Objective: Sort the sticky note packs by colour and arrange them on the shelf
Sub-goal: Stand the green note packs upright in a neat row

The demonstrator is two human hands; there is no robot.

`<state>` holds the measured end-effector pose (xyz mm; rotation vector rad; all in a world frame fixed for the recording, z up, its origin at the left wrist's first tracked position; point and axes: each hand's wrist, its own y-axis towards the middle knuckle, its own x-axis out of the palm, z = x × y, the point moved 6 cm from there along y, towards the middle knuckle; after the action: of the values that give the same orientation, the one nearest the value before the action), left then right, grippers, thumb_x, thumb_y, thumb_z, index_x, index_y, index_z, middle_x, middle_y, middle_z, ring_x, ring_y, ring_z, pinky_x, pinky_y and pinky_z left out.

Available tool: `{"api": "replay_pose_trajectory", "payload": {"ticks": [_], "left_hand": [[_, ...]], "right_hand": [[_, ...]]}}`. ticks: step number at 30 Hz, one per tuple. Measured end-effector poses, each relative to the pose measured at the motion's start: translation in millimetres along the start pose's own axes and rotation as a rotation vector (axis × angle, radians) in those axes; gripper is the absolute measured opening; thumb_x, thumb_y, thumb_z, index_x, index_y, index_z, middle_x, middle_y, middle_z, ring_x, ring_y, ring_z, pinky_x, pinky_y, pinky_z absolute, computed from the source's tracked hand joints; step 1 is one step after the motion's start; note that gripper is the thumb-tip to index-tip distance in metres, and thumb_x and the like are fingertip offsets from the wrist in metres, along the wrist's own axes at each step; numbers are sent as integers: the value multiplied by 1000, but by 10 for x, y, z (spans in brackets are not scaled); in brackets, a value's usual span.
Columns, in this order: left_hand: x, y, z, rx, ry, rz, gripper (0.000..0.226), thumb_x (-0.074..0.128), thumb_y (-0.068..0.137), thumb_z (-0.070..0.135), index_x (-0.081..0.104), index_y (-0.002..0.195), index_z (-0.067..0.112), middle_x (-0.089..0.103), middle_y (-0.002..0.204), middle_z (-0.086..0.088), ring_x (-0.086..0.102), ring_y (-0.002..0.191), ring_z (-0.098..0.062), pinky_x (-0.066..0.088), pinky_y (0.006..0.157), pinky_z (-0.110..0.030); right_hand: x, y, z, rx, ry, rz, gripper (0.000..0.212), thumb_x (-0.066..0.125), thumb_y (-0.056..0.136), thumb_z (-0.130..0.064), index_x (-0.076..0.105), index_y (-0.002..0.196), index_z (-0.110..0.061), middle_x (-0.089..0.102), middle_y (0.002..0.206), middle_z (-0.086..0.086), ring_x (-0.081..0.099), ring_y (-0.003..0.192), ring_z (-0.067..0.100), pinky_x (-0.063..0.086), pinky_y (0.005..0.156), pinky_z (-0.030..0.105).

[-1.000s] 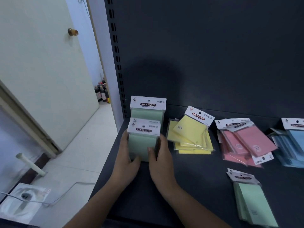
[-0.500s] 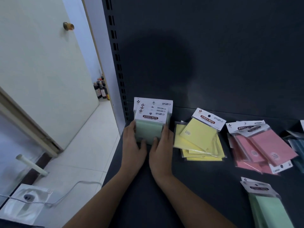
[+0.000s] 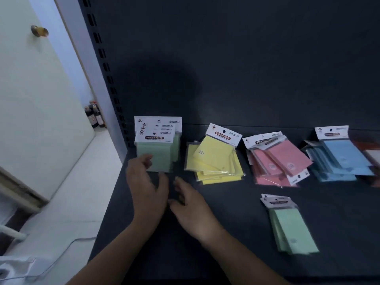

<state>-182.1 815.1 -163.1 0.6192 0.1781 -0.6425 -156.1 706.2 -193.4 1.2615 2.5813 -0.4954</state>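
On the shelf (image 3: 226, 223) the loose green packs (image 3: 292, 229) seem light and slippery, best held at the edges. Left hand (image 3: 147, 188) and right hand (image 3: 191, 206) have the grip apart.

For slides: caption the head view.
Left hand, right hand open by standing green packs; yellow pile, pink pile, blue pile alongside.

Both bare forearms reach in over the front edge of the shelf (image 3: 226, 233), near its left end. The left grip (image 3: 147, 188) is further in, its fingers loosely bent and holding nothing. The right grip (image 3: 191, 206) is just beside it, slack and palm down.
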Motion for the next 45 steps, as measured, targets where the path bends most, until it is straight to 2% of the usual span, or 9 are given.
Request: {"api": "replay_pose_trajectory", "payload": {"ticks": [3, 7, 12, 15, 21, 28, 34, 41, 45], "left_hand": [[387, -288, 365, -64, -144, -310, 28, 55, 75, 7, 52, 89, 31, 57, 83, 10, 55, 78, -6, 43, 71, -20], [1029, -864, 680, -139, -100, -778, 17, 61, 81, 10, 65, 91, 23, 66, 90, 9, 61, 84, -6, 49, 81, -26], [1398, -1261, 958, -228, -176, -932, 21, 59, 81, 8, 59, 92, 27, 59, 89, 18, 53, 77, 6, 38, 66, -2], [1487, -1389, 1034, -405, -314, -941, 34, 58, 79, 1, 50, 90, 32, 59, 98, 13, 57, 84, 0, 40, 62, -3], [1520, -1496, 1139, -684, -581, -711, 52, 61, 74, -16, 41, 92, 29, 58, 92, 3, 58, 62, 14, 45, 50, -8], [1135, -1169, 1126, -285, -539, -477, 77, 57, 79, -16, 34, 122, 42, 56, 110, 27, 60, 97, 1, 46, 82, -12], [731, -967, 751, -216, -429, -454, 45, 63, 83, -3, 54, 108, 33, 67, 105, 19, 62, 100, 3, 46, 82, -11], [299, -731, 394, -156, -280, -447, 62, 61, 79, -12, 41, 122, 27, 56, 112, 30, 56, 104, 8, 43, 83, -7], [7, -437, 95, -138, -170, -334, 54, 66, 78, -5, 46, 111, 32, 62, 109, 8, 59, 103, -10, 49, 87, -25]], "right_hand": [[-684, -319, 25, -88, -49, 183, 35, 54, 83, 3, 63, 114, -11, 62, 116, 4, 57, 111, 17, 43, 100, 27], [-1663, -833, 278, 18, -426, 606, 24, 61, 83, -3, 67, 106, -7, 64, 103, 8, 60, 94, 23, 43, 83, 25], [-2138, -1282, 779, 299, -595, 725, 26, 61, 87, -17, 67, 107, 0, 55, 102, 19, 50, 103, 37, 41, 86, 36], [-2080, -1348, 945, 345, -516, 662, 25, 57, 91, -24, 70, 99, -5, 48, 92, 9, 47, 105, 33, 39, 90, 33], [-1933, -1258, 959, 280, -338, 603, 25, 51, 94, -20, 64, 113, -11, 53, 118, 6, 44, 112, 24, 32, 94, 24], [-1710, -1122, 634, -171, 329, 596, 35, 53, 89, 6, 53, 111, -21, 65, 105, -2, 61, 100, 8, 47, 86, 15], [-1259, -819, 506, -242, 429, 376, 48, 46, 87, 17, 52, 119, -19, 69, 107, -4, 63, 107, 11, 49, 90, 20], [-785, -472, 250, -261, 337, 232, 50, 48, 87, 16, 53, 113, -26, 69, 103, -14, 62, 106, 4, 47, 93, 20], [-415, -241, -54, -399, 182, 218, 55, 46, 85, 14, 48, 115, -33, 61, 116, -14, 57, 110, 0, 44, 93, 14]]}}
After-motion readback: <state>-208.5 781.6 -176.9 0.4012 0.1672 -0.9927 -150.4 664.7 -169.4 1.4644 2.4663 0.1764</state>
